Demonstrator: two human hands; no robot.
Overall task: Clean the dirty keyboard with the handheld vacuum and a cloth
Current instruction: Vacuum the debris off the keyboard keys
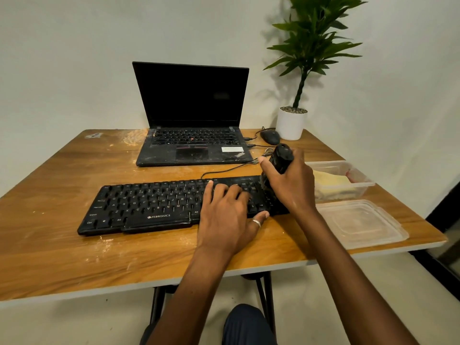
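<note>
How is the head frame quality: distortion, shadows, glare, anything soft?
Head view: wide-angle bowing curves the table edges; the plant throws a soft shadow on the wall; the laptop screen is dark, no strong glare; keyboard legends are readable; the vacuum tip in the right hand looks slightly smeared.

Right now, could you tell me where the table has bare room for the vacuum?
The table is bare left of the keyboard and laptop, and along its front edge. Crowded on the right: container, lid, mouse, plant pot.
</note>
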